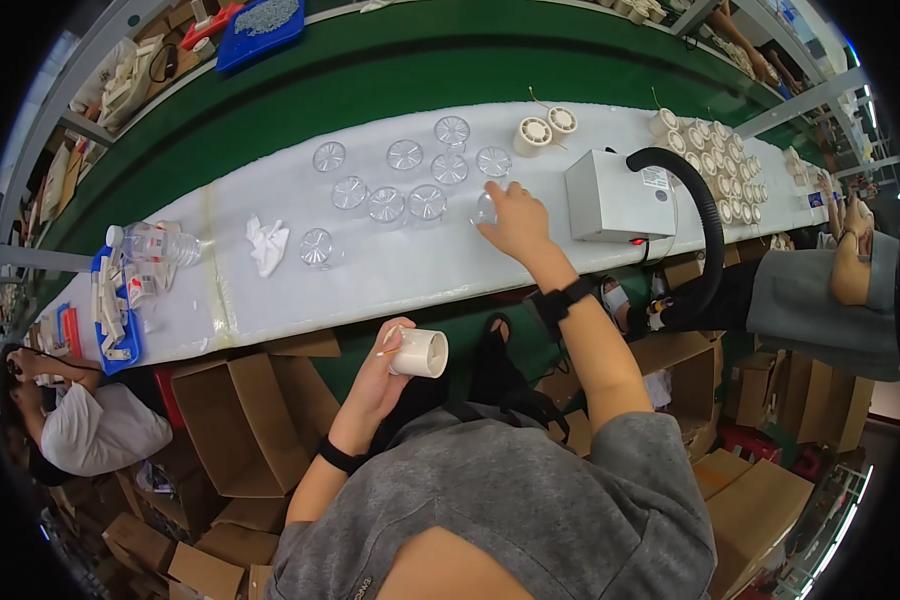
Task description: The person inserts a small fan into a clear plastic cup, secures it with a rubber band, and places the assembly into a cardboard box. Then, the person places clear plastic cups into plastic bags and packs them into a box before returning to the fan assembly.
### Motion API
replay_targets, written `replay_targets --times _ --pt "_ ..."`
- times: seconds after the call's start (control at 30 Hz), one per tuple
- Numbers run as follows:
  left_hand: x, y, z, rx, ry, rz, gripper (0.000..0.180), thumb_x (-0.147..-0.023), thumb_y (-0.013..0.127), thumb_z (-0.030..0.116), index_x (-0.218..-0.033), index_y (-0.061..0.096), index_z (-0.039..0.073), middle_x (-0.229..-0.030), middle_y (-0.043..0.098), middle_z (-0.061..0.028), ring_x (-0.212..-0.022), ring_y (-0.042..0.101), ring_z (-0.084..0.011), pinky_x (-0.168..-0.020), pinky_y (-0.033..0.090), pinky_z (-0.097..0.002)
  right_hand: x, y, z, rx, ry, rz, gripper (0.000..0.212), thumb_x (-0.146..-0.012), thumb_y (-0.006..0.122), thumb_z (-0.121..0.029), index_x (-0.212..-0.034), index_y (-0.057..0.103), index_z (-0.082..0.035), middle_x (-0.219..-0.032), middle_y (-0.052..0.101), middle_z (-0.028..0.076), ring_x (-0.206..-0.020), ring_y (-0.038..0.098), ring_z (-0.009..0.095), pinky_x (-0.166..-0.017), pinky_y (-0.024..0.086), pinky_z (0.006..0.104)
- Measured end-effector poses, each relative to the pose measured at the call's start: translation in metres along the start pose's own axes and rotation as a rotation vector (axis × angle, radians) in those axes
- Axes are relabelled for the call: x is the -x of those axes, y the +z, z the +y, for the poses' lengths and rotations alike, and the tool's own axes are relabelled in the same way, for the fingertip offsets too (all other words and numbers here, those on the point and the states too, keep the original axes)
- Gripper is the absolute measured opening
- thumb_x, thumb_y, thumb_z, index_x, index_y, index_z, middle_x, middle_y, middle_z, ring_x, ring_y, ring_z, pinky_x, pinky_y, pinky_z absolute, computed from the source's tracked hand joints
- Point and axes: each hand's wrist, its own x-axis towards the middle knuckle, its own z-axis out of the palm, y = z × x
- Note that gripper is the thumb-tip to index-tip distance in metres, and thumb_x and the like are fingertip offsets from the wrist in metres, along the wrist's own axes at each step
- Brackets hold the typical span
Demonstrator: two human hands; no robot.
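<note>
My left hand (372, 388) is wrapped round a cream-white plastic cylinder (422, 354), held in front of the table edge with its hollow end facing right. Over the white table, my right hand (518, 225) has its fingers round a clear plastic cup (484, 210) that stands on the surface. To its left are several more such cups, with radial lines on their round tops; one clear cup (427, 203) is among the closest. Beyond my right hand, two cream-white cylinders with slotted tops (534, 133) stand side by side, thin wires sticking out.
A white box-shaped machine (610, 200) with a black hose (708, 200) stands right of my right hand. Many cream cylinders (725, 170) fill the table's right. Crumpled tissue (267, 245), a clear bottle (155, 243) and a blue tray (120, 352) lie left. Cardboard boxes (240, 420) surround me; people sit at both sides.
</note>
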Motion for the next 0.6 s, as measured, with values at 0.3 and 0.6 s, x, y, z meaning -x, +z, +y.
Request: replay_targets --times 0.3,0.6 --pt "-0.069 0.058 -0.080 -0.153 -0.514 -0.237 0.040 -0.087 0.029 0.045 -0.093 0.050 0.012 -0.081 0.057 -0.0066 -0.067 0.055 -0.0188 -0.051 0.044 -0.0296 0.202 -0.087 0.058 -2.193 0.425 -0.296 0.068 -0.074 0.033 -0.060 -0.096 0.043 0.004 -0.057 0.050 0.017 -0.045 0.047 0.026 -0.041 0.037 0.0334" --pt "-0.194 0.145 -0.272 -0.088 -0.933 -0.184 0.043 -0.082 0.031 0.050 -0.085 0.051 0.012 -0.066 0.053 -0.0065 -0.045 0.046 -0.0174 -0.037 0.035 -0.0243 0.390 -0.093 0.082 -2.593 0.557 0.402 0.065 -0.073 0.036 -0.054 -0.103 0.041 0.003 -0.060 0.045 0.017 -0.049 0.044 0.023 -0.046 0.038 0.0313"
